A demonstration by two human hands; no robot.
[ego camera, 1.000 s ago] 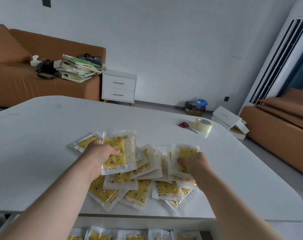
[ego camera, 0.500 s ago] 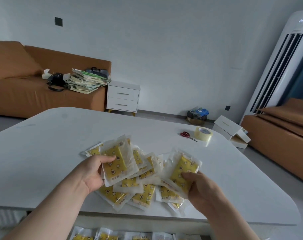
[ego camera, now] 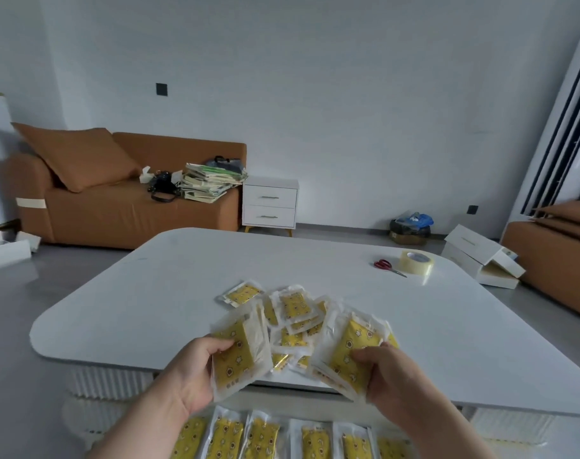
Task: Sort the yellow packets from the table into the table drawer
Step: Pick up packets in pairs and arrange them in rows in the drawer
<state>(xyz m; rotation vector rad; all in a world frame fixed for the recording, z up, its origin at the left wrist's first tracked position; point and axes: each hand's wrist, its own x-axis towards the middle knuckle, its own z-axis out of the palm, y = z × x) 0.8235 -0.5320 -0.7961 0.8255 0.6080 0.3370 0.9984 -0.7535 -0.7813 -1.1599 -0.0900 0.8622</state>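
Yellow, star-printed packets in clear wrappers are the work here. A loose pile of them lies on the white surface. The left hand grips one packet just nearer than the pile and to its left, fingers curled over its top edge. The right hand pinches a thin stack just nearer than the pile and to its right; how many it holds I cannot tell. Both hands are clamped on packets and held apart from each other. Below the pile and nearer again, the open drawer shows a row of packets laid side by side. To do this step well, I judge that each handful should be set down flat and lined up with that row, not dropped, since the slick wrappers will likely slide and fan out. The surface's near edge overhangs the back of the drawer, so the hands would need to draw back from it before lowering. Red-handled scissors and a roll of clear tape lie well beyond the pile to its right, far from that path.
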